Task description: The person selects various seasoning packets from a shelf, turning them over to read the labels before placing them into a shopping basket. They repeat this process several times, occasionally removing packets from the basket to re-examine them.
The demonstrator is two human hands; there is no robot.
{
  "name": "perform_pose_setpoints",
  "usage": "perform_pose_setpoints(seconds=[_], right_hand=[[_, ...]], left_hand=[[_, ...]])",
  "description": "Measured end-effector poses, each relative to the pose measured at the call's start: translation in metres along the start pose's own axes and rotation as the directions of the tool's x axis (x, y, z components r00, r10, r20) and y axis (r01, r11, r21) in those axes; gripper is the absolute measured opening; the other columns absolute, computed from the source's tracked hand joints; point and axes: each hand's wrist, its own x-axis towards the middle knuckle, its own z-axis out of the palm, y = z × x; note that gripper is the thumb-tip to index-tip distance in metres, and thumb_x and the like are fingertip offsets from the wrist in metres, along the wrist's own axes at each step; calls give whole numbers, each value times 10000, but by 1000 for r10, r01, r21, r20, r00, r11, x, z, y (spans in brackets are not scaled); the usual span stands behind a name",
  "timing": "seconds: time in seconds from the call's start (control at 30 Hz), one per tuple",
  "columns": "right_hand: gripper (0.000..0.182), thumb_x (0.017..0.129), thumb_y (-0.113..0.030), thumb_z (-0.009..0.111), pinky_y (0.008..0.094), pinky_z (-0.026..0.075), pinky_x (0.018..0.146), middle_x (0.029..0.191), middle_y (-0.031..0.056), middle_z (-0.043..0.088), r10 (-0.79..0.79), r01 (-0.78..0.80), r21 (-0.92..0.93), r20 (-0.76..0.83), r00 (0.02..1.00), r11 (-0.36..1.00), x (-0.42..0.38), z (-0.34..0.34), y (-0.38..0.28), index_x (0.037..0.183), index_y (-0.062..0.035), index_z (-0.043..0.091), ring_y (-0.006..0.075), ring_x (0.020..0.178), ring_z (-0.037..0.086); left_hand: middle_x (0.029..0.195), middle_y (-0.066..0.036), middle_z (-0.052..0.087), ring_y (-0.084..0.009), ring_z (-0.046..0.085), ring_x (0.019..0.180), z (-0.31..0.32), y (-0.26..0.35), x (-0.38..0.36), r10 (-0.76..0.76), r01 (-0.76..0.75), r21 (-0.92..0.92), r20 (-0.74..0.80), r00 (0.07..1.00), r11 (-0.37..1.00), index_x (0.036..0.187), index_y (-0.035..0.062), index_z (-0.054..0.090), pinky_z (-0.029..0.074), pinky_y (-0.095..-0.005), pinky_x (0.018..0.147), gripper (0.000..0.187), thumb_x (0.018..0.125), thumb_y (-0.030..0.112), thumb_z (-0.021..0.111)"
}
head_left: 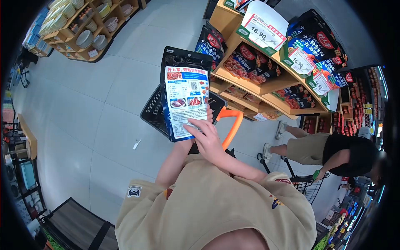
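Observation:
A black, white and blue food packet (186,96) with red print and small food pictures faces me upright. Behind it, my left hand (209,113) is closed on the packet, with fingertips showing at its right edge and the palm hidden. My right hand (205,135) rests against the packet's lower front, its fingers extended and apart over the small print. Below the packet is a black basket (153,109) with an orange handle (234,127).
Wooden shelves (266,88) with similar packets and price cards stand at the right. A person (333,152) is beside a black cart (306,183) at the lower right. Bowls fill a shelf (89,31) at the upper left. A dark folded fabric item (79,223) lies lower left.

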Motion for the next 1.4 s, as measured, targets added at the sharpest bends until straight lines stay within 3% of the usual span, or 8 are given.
perform_pose_setpoints(seconds=[0.03,0.1,0.17,0.3,0.47,0.77,1.03,1.4], right_hand=[[451,649,42,530,346,357,845,1128,82,467,23,-26,45,50,998,999,-2,0,3,1086,-72,513,260,1012,439],[492,648,28,537,350,352,869,1149,99,435,63,-75,137,91,994,988,-6,-4,5,1127,-65,465,281,1036,424],[540,647,13,544,355,347,894,1169,117,404,104,-133,230,137,985,964,-10,-8,6,1168,-59,417,301,1060,408],[610,659,-67,580,355,339,921,1197,148,349,197,-307,409,290,937,859,-21,-13,11,1210,-39,320,314,1103,382],[467,770,-177,598,287,429,784,1060,120,465,470,-561,558,315,825,612,-41,6,35,1129,12,366,160,956,496],[159,825,-142,539,192,345,512,657,-45,500,729,-612,723,225,646,319,-71,27,81,834,17,541,14,601,416],[271,806,-192,563,240,265,417,500,-27,392,701,-667,504,159,696,548,-71,22,75,662,26,492,34,481,324],[333,784,-227,583,310,328,439,492,66,470,695,-653,560,180,696,510,-81,1,93,644,68,518,112,446,378]], left_hand=[[946,-104,512,-195,496,837,33,-3,-14,226,-201,120,-256,940,972,1123,26,412,425,-289,740,476,840,409,387],[1053,-89,515,-195,513,901,-4,9,-28,442,-359,345,-203,874,867,1199,62,386,437,-302,778,469,855,381,387],[935,-53,547,-146,538,779,-16,19,-33,516,-266,509,-447,731,818,1042,51,486,456,-270,687,273,875,247,396],[656,1,528,-52,491,540,-13,38,-30,803,-167,929,-182,568,329,775,25,514,414,-178,528,119,843,114,474],[558,28,390,-48,312,531,-20,35,-42,936,109,990,43,348,-86,607,26,423,278,-239,467,302,845,190,510],[539,19,386,-51,323,530,-11,17,-48,902,137,959,179,392,-249,620,1,433,282,-241,473,282,831,163,524],[583,36,421,-43,346,566,-20,26,-53,863,74,983,108,494,-165,651,15,456,304,-222,501,242,845,150,506],[596,29,413,-45,352,566,-6,-2,-55,873,138,956,171,457,-259,652,30,414,306,-218,497,247,854,149,495]])
